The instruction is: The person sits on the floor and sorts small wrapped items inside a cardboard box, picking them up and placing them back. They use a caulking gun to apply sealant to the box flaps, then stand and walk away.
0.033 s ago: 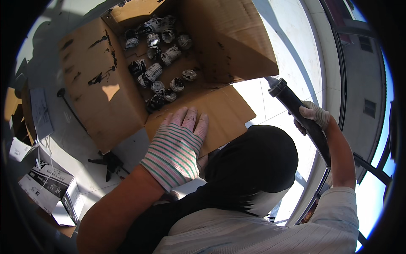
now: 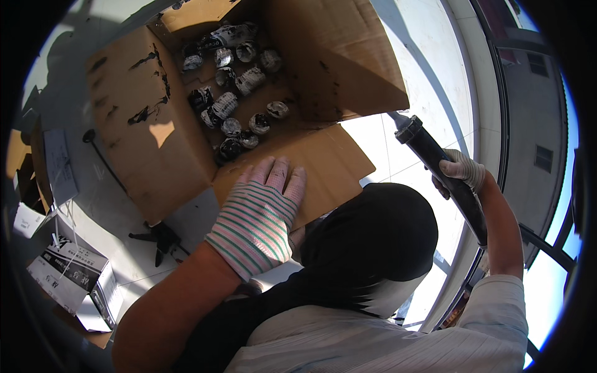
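Observation:
My left hand [image 2: 255, 217], in a white glove with green stripes, lies on the front flap [image 2: 329, 168] of an open cardboard box [image 2: 149, 124]. Its fingers are stretched out over the cardboard; the thumb is mostly hidden. Out to the right, my right hand [image 2: 461, 171], gloved too, is wrapped round a black caulking gun barrel [image 2: 441, 161]. The barrel slants, its nozzle [image 2: 398, 118] toward the box and its other end near my forearm. Inside the box lie several crumpled foil sealant wrappers [image 2: 225, 104], smeared black.
On the floor left of the box are a black trigger handle [image 2: 160, 239] and a thin rod with a disc end [image 2: 90, 135]. Printed cartons [image 2: 74, 267] stand at lower left. A rounded black cloth shape [image 2: 379, 230] fills the middle. A window frame [image 2: 497, 62] runs along the right.

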Action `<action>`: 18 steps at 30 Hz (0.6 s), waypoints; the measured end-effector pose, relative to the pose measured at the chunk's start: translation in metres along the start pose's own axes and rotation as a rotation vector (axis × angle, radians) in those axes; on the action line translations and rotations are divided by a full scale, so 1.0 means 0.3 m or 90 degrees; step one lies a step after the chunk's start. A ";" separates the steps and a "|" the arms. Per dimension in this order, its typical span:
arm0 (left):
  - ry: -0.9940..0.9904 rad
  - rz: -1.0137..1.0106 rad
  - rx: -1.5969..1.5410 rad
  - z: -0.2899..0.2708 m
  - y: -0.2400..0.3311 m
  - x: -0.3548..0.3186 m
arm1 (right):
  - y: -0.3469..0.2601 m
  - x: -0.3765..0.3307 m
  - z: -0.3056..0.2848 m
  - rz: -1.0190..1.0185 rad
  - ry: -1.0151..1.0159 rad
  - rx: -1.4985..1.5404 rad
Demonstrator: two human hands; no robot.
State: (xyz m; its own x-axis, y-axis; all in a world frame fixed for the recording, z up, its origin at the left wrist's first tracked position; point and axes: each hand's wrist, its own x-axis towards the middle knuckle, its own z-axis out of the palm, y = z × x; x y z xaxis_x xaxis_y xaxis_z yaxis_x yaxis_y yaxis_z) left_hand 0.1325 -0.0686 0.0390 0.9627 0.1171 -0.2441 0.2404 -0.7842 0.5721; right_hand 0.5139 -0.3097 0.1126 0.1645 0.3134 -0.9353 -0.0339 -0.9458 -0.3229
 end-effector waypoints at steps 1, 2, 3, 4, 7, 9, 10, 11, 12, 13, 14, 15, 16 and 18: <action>-0.001 -0.004 0.003 -0.002 -0.001 -0.004 | 0.010 0.008 0.008 -0.011 0.002 -0.005; 0.000 0.003 0.001 0.001 -0.003 0.006 | 0.027 0.000 0.010 -0.020 0.016 -0.009; 0.001 0.009 -0.002 0.006 -0.005 0.009 | 0.049 -0.011 0.024 -0.019 0.068 -0.029; 0.002 0.016 -0.004 0.012 -0.007 0.012 | 0.064 -0.025 0.039 -0.015 0.113 -0.034; 0.006 0.015 0.001 0.005 0.006 0.017 | 0.088 -0.025 0.093 -0.050 0.240 -0.016; -0.011 0.003 0.003 0.000 0.004 0.020 | 0.096 -0.005 0.132 -0.108 0.317 0.010; -0.014 0.004 0.000 -0.002 0.004 0.022 | 0.098 -0.002 0.142 -0.107 0.346 -0.002; -0.015 0.007 -0.003 -0.006 0.005 0.021 | 0.106 -0.010 0.147 -0.126 0.360 -0.018; -0.008 0.007 0.011 -0.006 0.008 0.017 | 0.110 -0.009 0.153 -0.153 0.361 -0.036; -0.011 0.006 0.008 -0.006 0.010 0.019 | 0.108 -0.016 0.159 -0.180 0.362 -0.055; -0.012 0.001 0.008 -0.006 0.009 0.017 | 0.088 -0.024 0.175 -0.192 0.371 -0.084; -0.018 -0.004 0.006 -0.006 0.012 0.018 | 0.073 -0.029 0.191 -0.200 0.379 -0.109; -0.016 -0.008 0.008 -0.014 0.020 0.021 | 0.054 -0.033 0.196 -0.192 0.368 -0.144; -0.012 -0.004 0.011 -0.007 0.020 0.017 | 0.048 -0.032 0.206 -0.195 0.320 -0.144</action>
State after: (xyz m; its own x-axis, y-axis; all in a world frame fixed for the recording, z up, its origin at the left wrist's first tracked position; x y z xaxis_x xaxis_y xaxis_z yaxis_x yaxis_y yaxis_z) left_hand 0.1391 -0.0714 0.0427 0.9585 0.1110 -0.2625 0.2444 -0.7939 0.5567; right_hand 0.4510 -0.3211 0.1081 0.5788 0.5464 -0.6054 0.2883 -0.8315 -0.4748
